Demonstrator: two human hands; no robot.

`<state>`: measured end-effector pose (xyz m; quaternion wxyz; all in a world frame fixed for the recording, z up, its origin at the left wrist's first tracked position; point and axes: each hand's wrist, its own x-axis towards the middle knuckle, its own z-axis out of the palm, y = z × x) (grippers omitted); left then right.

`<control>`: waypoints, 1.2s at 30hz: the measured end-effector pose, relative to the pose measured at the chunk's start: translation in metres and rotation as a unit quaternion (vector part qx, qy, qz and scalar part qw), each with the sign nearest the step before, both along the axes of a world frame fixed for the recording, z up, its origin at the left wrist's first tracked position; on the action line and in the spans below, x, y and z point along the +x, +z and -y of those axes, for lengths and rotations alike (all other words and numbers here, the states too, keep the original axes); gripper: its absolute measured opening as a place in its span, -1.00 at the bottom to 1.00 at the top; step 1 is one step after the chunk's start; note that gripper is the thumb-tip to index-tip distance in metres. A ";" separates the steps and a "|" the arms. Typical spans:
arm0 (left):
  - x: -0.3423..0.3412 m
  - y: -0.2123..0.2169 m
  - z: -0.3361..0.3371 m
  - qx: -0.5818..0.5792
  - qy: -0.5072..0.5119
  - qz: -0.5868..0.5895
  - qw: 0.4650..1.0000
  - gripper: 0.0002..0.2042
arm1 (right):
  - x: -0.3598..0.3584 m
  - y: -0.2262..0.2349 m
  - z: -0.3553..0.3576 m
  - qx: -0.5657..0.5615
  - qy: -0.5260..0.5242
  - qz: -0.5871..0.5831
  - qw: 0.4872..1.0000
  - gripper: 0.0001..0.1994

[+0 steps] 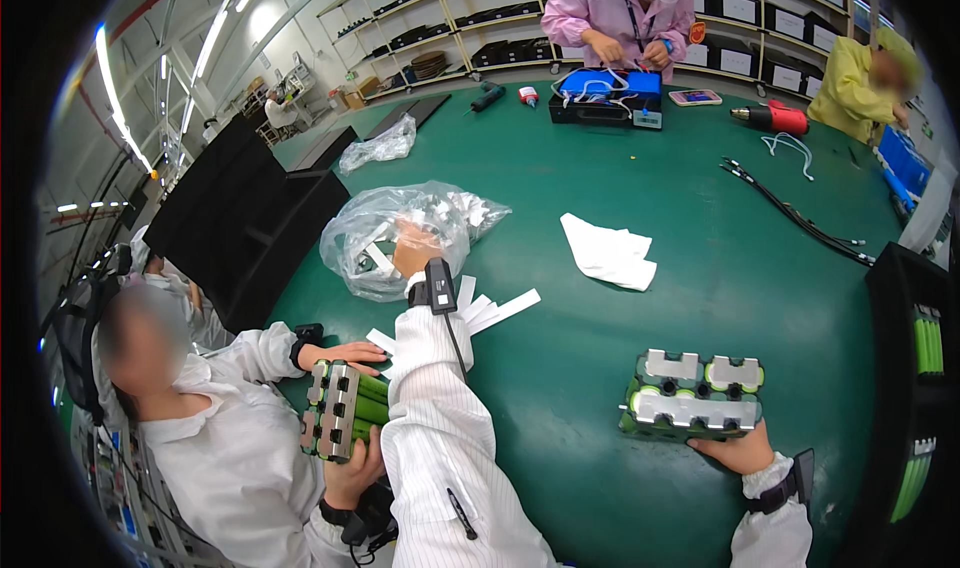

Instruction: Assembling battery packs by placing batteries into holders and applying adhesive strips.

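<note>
My left hand (415,249) reaches into a clear plastic bag (352,236) of small silvery-white strips; the bag and its contents hide the fingers. At the right, my right hand (745,452) grips the near side of a battery pack (690,395) with green cells, dark holders and metal strips across its top. White strips (492,313) lie fanned out on the table beside my left forearm. Left of that forearm, a co-worker's hands hold a similar battery pack (338,410), tilted so its metal-stripped face shows.
A white cloth or paper (608,252) lies mid-table on the green surface (560,368). Black cables (795,211) and a red heat gun (772,118) are at the far right. A black case (250,223) stands left, a black shelf (900,298) right. Across the table, a person handles a blue battery (610,85).
</note>
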<state>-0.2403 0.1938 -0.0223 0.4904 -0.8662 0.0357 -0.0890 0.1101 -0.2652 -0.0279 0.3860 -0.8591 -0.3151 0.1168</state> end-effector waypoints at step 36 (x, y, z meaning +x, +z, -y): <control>0.192 -0.004 0.358 -0.991 -0.010 0.125 0.043 -0.80 | -0.072 0.031 0.086 0.081 0.027 0.073 0.994 -0.50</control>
